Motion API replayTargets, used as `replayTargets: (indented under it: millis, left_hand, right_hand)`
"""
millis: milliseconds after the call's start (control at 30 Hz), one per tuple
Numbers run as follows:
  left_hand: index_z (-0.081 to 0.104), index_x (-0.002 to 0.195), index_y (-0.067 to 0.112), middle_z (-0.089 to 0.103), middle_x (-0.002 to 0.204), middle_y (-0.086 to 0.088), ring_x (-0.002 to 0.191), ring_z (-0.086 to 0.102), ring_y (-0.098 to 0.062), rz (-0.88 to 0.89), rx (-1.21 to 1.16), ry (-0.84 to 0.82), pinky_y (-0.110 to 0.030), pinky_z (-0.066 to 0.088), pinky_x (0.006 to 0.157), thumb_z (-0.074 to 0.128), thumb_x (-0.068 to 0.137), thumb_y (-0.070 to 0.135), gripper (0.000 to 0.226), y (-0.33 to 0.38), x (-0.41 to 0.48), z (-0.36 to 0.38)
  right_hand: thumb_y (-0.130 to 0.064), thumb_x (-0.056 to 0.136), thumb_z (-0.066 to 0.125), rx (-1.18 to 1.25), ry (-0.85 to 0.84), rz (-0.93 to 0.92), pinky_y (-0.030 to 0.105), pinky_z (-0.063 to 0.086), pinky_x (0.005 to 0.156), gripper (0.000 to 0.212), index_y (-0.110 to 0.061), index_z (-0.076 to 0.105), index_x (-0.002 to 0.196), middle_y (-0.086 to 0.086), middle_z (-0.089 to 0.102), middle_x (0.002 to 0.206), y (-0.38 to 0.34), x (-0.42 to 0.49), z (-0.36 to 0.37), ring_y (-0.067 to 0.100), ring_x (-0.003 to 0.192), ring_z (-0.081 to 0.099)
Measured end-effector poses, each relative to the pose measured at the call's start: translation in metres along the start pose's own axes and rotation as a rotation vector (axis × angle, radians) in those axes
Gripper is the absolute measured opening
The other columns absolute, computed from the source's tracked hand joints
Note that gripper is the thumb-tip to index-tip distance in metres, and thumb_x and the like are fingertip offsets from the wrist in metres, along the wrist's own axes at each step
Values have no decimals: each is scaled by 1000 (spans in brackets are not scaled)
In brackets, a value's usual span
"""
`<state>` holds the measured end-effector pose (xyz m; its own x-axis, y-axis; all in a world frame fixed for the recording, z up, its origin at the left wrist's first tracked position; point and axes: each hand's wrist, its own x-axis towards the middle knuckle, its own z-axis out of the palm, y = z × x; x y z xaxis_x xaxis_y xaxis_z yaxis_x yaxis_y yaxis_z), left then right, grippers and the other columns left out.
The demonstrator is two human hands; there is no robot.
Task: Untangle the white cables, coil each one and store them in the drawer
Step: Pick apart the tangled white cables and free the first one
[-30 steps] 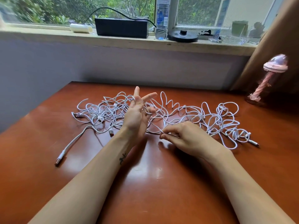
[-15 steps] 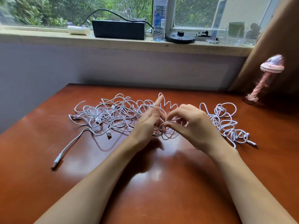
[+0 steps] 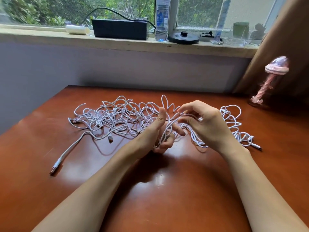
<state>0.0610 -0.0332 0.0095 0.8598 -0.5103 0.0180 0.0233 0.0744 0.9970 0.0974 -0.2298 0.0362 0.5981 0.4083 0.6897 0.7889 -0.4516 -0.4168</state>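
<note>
Two hands: left hand [image 3: 160, 131] and right hand [image 3: 203, 122] grip tangled white cables [image 3: 117, 118].

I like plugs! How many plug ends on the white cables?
4 silver-tipped white cable plugs: near left, middle front, far left, far right. More may hide in the tangled white cables.

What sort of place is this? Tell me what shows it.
Likely a desk by a window in a home or office: a reddish wooden table, a windowsill holding a black box and water bottle, a brown curtain.

Home room: wooden table [image 3: 167, 206] under cluttered windowsill [image 3: 50, 36], brown curtain [image 3: 287, 47].
</note>
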Motion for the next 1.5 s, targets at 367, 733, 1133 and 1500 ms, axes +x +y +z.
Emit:
replayTargets:
  millis: [367,733,1133,1500]
  left_hand:
    - [60,89,4,33,50,-5,41,33,-16,160,-239,-28,-33,21,50,38,100,28,35,6,-3,3]
    - [51,141,8,69,87,-9,83,65,-27,328,-555,164,-35,51,82,26,107,33,49,23,-4,0]
    - [32,156,25,54,149,3,135,54,-21,343,-677,450,-40,32,120,38,102,33,55,20,2,-19]
    - [6,160,29,53,149,2,126,62,-18,282,-15,435,-28,47,106,32,88,80,92,4,6,-6]
  right_hand:
    - [-45,98,58,-51,-33,118,41,51,75,28,-22,75,97,-7,71,79,17,-8,13,16,74,63]
    - [-35,98,52,-259,-96,83,29,23,98,25,-24,73,106,-12,70,94,13,-14,36,15,96,54]
    - [-23,96,55,-263,-169,29,37,46,89,33,-19,70,125,-3,64,98,11,-18,49,22,93,49]
    - [-20,95,68,-226,-116,-32,28,46,74,12,-18,76,103,-1,60,91,2,-13,37,15,84,53]
